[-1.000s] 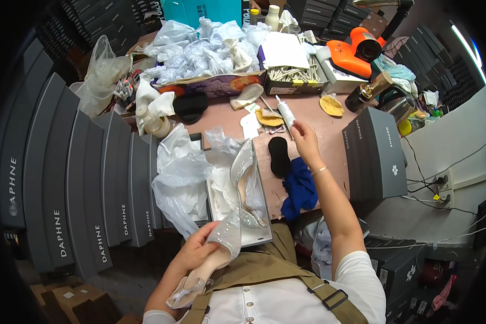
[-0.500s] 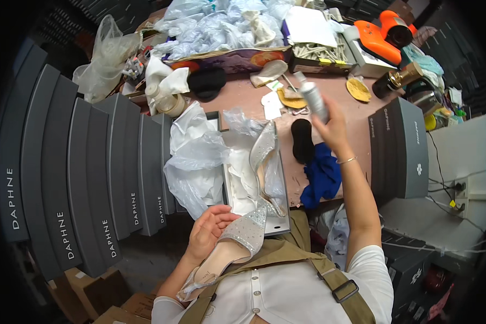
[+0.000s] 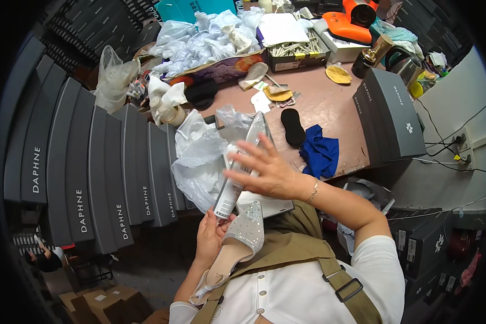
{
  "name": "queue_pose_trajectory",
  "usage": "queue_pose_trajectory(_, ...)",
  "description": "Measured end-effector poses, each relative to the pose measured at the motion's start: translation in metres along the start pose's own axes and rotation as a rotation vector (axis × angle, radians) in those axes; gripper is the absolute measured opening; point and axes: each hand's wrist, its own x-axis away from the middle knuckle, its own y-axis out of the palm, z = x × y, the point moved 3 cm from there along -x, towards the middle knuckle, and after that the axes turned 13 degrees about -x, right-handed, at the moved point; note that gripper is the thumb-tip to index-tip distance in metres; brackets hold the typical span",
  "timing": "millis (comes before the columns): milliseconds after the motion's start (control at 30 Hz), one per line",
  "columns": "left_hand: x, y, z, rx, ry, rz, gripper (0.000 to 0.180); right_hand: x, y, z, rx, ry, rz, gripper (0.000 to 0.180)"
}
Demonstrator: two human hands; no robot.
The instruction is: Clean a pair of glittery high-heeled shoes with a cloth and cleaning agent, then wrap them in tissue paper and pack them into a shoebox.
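A silver glittered shoe [image 3: 237, 237] is held close to the chest by the left hand [image 3: 210, 233], whose fingers are curled around its side; the pointed toe is turned away from the body and the tan insole faces up, with clear plastic hanging at the heel end. Just beyond the shoe's toe, a slim silver-white tube [image 3: 233, 186] is gripped by the right hand [image 3: 270, 171], thumb beneath it and the other fingers spread wide above, and the tube's lower end is seen almost touching the left fingertips. Beyond the shoe, an open shoe box [image 3: 270, 204] with a second pale shoe [image 3: 254, 137] and crumpled white plastic wrapping [image 3: 200, 156] is seen at the near edge of the counter [image 3: 329, 102]. To the right of the shoe, further off, a blue cloth [image 3: 319, 154] and a black insole [image 3: 294, 127] are laid on the counter, and a grey shoe box [image 3: 389, 113] is stood beyond them. To the shoe's left, grey boxes [image 3: 92, 167] are stacked in rows. Farthest from the shoe, clear bags [image 3: 200, 43] and an orange tool [image 3: 351, 21] are found.
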Motion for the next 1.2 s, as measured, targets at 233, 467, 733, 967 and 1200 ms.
queue_pose_trajectory(233, 0.000, -0.001, -0.005, 0.004, -0.010, 0.008, 0.052, 0.056, 0.053, -0.021, -1.782, 1.085, 0.505, 0.075)
queue_pose_trajectory(467, 0.003, 0.009, -0.002, 0.026, -0.092, -0.068, 0.052, 0.049, 0.082, -0.034, -1.998, 1.164, 0.375, 0.057)
queue_pose_trajectory(733, 0.004, 0.011, -0.003, -0.086, -0.155, -0.102, 0.046, 0.059, 0.079, -0.026, -1.812, 1.203, 0.571, 0.038)
queue_pose_trajectory(967, 0.011, -0.003, 0.007, -0.256, -0.023, -0.098, 0.047, 0.083, -0.001, 0.006, -1.487, 0.947, 1.073, 0.038)
queue_pose_trajectory(1200, 0.011, -0.003, 0.009, -0.311, 0.010, -0.086, 0.049, 0.067, -0.048, -0.048, -1.034, 0.644, 0.772, 0.062)
